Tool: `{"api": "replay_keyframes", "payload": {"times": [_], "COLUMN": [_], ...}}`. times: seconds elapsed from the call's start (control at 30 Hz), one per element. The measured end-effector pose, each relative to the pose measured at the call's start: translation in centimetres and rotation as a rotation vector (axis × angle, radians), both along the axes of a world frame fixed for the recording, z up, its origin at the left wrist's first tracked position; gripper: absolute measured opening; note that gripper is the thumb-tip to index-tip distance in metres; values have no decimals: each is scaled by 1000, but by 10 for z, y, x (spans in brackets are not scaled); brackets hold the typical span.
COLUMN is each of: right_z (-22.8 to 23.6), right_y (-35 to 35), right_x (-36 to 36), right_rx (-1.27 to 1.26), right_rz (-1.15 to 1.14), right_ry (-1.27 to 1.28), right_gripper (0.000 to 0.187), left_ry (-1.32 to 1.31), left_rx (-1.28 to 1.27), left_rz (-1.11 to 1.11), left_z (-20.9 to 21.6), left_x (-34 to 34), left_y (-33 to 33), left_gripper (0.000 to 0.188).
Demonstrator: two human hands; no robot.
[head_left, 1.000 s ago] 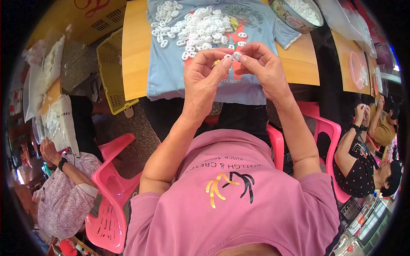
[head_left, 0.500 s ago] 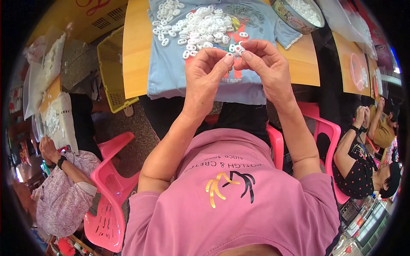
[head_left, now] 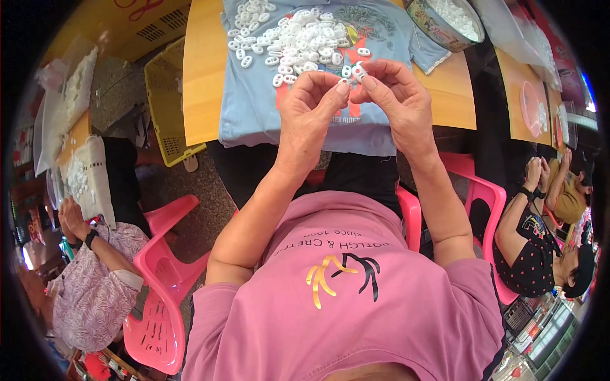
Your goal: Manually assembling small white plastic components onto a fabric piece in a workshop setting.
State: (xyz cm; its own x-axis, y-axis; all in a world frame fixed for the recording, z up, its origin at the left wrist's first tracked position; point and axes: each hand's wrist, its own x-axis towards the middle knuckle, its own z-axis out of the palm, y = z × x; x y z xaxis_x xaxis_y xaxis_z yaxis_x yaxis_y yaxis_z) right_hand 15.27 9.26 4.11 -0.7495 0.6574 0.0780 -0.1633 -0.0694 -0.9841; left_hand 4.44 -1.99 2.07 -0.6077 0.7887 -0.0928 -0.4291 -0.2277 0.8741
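Fingers (head_left: 332, 100) of the left hand (head_left: 343, 85) pinch closed at frame upper centre, seemingly on a small white piece (head_left: 344, 81) mostly hidden by the tips, while just beside them the right hand (head_left: 363, 79), thumb and forefinger drawn together, grips a white two-holed piece (head_left: 359, 72). Above and left of the hands, a heap of white pieces (head_left: 308, 41) lies on a pale blue T-shirt (head_left: 248, 124), whose line of printed capitals shows below the fingertips, partly covered. The shirt is spread over a wooden table (head_left: 202, 95); a round tin (head_left: 431, 26) with lettering on its side holds more white bits at upper right. Red script marks a yellow surface (head_left: 121, 35) at upper left, above a yellow crate (head_left: 164, 117). Upside-down dark lettering and a gold-and-black emblem adorn the wearer's pink shirt (head_left: 406, 317) at lower centre. Other people sit at far left (head_left: 95, 292) and far right (head_left: 521, 251).
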Motion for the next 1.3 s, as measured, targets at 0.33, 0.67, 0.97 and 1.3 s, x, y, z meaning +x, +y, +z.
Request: {"api": "replay_keyframes", "payload": {"times": [0.33, 0.67, 0.97, 1.3], "right_z": [-2, -3, -5, -7], "right_y": [-4, -8, -8, -14], "right_x": [-2, -2, -2, -2], "right_rx": [74, 128, 67, 34], "right_rz": [-1, -21, -6, 2], "right_ry": [-22, -123, -89, -88], "right_gripper": [23, 23, 23, 21], "left_ry": [-43, -13, -31, -22], "left_rx": [15, 6, 0, -10], "left_rz": [11, 51, 26, 22], "left_z": [2, -4, -2, 1], "left_x": [1, -1, -6, -7], "left_y": [1, -3, -7, -9], "left_gripper": [16, 16, 14, 14]}}
